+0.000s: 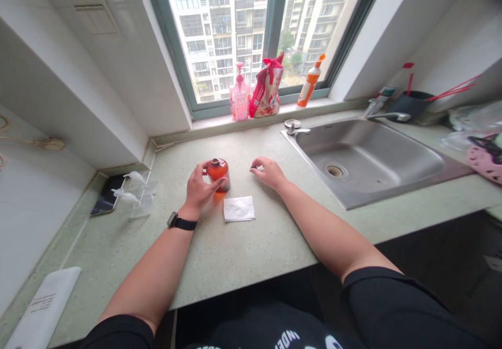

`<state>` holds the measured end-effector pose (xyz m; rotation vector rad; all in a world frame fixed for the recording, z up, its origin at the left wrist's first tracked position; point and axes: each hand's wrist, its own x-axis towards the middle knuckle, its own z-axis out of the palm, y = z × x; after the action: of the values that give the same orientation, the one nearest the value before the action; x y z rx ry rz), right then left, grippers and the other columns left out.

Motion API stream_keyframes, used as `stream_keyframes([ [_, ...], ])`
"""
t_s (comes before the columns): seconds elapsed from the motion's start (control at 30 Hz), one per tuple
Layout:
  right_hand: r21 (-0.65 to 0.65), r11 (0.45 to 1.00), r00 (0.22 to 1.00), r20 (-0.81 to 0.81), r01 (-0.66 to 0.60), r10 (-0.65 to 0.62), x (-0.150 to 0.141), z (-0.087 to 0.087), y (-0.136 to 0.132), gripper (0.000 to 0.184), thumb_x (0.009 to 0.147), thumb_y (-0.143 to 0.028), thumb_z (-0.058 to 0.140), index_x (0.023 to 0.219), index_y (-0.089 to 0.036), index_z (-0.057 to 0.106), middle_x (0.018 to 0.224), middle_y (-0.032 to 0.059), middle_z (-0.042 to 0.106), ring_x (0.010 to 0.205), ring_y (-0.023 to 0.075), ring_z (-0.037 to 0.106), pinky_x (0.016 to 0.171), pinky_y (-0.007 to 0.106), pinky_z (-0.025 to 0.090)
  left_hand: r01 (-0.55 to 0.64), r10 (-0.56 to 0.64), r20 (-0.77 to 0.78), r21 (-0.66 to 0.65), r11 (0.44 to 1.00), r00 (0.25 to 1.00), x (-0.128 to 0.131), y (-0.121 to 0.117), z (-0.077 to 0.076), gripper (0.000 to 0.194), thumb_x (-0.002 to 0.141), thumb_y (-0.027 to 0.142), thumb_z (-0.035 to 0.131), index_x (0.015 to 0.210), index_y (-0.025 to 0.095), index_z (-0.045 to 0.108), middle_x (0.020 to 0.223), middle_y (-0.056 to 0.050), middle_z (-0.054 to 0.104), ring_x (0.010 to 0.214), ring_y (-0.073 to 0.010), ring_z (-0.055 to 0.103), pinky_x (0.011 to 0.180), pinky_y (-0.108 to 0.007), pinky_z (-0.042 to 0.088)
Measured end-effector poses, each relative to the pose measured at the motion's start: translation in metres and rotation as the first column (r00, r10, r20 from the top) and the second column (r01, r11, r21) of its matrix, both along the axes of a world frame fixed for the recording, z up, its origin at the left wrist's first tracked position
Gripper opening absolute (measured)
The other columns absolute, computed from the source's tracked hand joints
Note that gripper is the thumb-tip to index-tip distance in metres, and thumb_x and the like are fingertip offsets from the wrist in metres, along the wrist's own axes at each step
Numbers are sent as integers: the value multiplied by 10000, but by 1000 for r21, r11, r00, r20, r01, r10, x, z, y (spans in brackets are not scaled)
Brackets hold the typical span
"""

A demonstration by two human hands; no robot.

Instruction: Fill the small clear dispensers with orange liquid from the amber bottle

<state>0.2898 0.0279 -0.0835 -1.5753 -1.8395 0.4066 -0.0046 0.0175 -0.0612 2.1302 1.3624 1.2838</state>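
Observation:
My left hand [199, 186] is wrapped round an amber bottle [218, 170] with an uncapped, dark-rimmed neck. The bottle stands upright on the countertop, and its lower left side is hidden behind my fingers. To its right, my right hand [267, 172] is closed in a pinch on a small black cap [253, 167], low over the counter. Only the edge of that cap shows between the fingertips. A folded white tissue [239, 209] lies flat just in front of the bottle, touched by neither hand.
A steel sink [341, 195] is set in on the right. Along the windowsill stand a pink pump bottle [239, 95], a red bag [267, 90] and an orange-and-white bottle [309, 85]. At left lie a phone [105, 197], clear plastic pieces [141, 205] and a white case [43, 307].

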Motion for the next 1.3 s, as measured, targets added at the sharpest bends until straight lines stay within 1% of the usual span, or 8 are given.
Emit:
stream_keyframes([
  [0.17, -33, 998, 997, 69, 45, -42, 17, -7, 1, 81, 858, -217, 794, 929, -247, 768, 1024, 34, 819, 971, 218, 726, 937, 355, 540, 46, -48, -16, -101, 994, 999, 20, 0, 17, 680, 829, 598, 886, 1344, 251, 610, 1307, -113, 751, 1140, -301, 745, 1012, -452, 603],
  [0.33, -53, 994, 988, 132, 90, -83, 24, -8, 0, 280, 875, -247, 797, 1152, -286, 793, 1132, 43, 825, 1113, 258, 715, 1038, 414, 512, 108, -115, -28, -187, 976, 993, 50, 20, 25, 618, 819, 436, 924, 1312, 249, 604, 1296, -106, 742, 1121, -288, 750, 1015, -453, 608],
  [0.6, -37, 993, 976, 192, 116, -107, 25, -11, -1, 191, 920, -292, 752, 1095, -250, 817, 1136, 90, 779, 1105, 270, 690, 1029, 424, 513, 134, -129, 54, -98, 986, 990, 89, 48, 15, 632, 818, 380, 922, 1341, 193, 622, 1363, -155, 671, 1170, -279, 719, 1054, -457, 606],
  [0.8, -8, 993, 976, 187, 115, -112, 29, -15, 2, 243, 923, -238, 705, 1151, -233, 791, 1154, 91, 784, 1094, 264, 686, 1053, 430, 515, 119, -119, 17, -41, 992, 993, 87, 48, 6, 854, 813, 444, 933, 1513, 192, 513, 1420, -190, 656, 1210, -318, 721, 1063, -492, 597],
  [0.9, -2, 994, 979, 171, 113, -110, 30, -17, 3, 298, 915, -232, 675, 1195, -231, 777, 1177, 90, 777, 1054, 254, 692, 1055, 427, 522, 110, -109, -64, 10, 994, 992, 68, 37, 11, 956, 818, 519, 921, 1580, 194, 443, 1415, -186, 664, 1298, -343, 680, 1123, -518, 549],
  [1.1, -3, 992, 978, 168, 123, -121, 32, -20, 2, 447, 838, -211, 630, 1264, -218, 764, 1248, 134, 724, 1089, 295, 693, 1042, 462, 542, -69, 115, -182, 243, 968, 977, -18, -7, 41, 547, 994, 481, 740, 1450, 237, 562, 1317, -116, 708, 1266, -307, 672, 1154, -518, 511],
  [1.2, -3, 992, 976, 183, 124, -121, 32, -21, 1, 455, 828, -221, 615, 1259, -216, 763, 1238, 142, 728, 1129, 325, 686, 1065, 500, 531, -267, 349, -154, 392, 880, 924, -81, -27, 49, 494, 1001, 437, 728, 1424, 240, 566, 1340, -120, 686, 1306, -327, 640, 1203, -568, 462],
  [1.3, -1, 992, 975, 186, 126, -124, 31, -23, 0, 463, 824, -241, 614, 1266, -231, 753, 1234, 138, 732, 1137, 330, 683, 1092, 519, 519, -534, 612, -88, 403, 743, 786, -141, -39, 41, 823, 885, 580, 836, 1515, 206, 461, 1466, -181, 594, 1426, -433, 543, 1246, -691, 377],
])
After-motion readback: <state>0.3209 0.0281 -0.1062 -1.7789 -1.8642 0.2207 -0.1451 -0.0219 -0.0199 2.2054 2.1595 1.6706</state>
